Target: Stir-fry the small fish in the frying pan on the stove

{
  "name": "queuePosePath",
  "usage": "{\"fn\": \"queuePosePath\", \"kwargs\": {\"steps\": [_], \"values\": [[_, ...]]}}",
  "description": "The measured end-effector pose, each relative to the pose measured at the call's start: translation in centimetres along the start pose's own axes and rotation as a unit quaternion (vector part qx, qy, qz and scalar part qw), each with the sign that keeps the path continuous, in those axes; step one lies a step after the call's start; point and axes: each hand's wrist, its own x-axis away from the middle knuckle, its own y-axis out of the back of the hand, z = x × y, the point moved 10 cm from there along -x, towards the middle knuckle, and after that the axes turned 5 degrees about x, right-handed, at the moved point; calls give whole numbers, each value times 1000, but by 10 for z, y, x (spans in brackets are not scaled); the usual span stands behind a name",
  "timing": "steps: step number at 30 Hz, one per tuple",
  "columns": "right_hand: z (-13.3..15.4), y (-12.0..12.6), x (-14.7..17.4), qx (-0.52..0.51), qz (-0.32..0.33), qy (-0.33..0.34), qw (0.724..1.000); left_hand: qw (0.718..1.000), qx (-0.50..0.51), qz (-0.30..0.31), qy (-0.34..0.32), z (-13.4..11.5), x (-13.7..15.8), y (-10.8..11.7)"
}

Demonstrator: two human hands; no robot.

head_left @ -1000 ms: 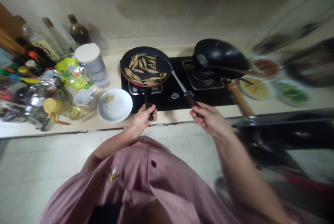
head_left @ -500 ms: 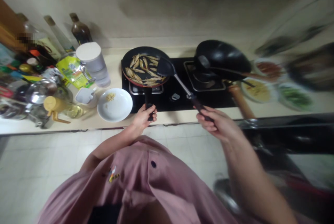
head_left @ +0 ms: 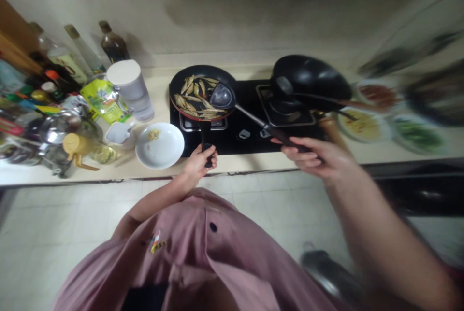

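My left hand [head_left: 198, 161] is closed round the black handle of a frying pan [head_left: 174, 79] on the left burner. Several small browned fish [head_left: 190, 102] lie spread over the pan's base. A spatula [head_left: 253, 116] with a dark head and metal shaft is in my right hand [head_left: 315, 156], fingers wrapped round its black grip. The spatula's head is over the right side of the pan and covers some of the fish; whether it touches them I cannot tell.
Left of the stove [head_left: 224, 144] stand a white plate [head_left: 170, 149] with chopped bits, an oil jug [head_left: 81, 149], a lidded container [head_left: 130, 89] and several bottles. On the right are a black wok [head_left: 311, 79] and plates of yellow slices [head_left: 362, 126], red food [head_left: 379, 97] and greens [head_left: 416, 134].
My right hand has moved to the right, and the spatula's head has turned and shifted slightly left over the pan. My left hand and the pan stay in place.
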Motion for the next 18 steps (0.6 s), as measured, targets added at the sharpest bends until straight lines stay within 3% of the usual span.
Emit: {"fn": "queuePosePath", "kwargs": {"steps": [10,18], "values": [[-10,4,14,-33,-5,-9,999,1000,-3,5,-1,3,-5,5],[-10,1,15,18,6,28,999,1000,-2,2,3,2,-2,2]]}}
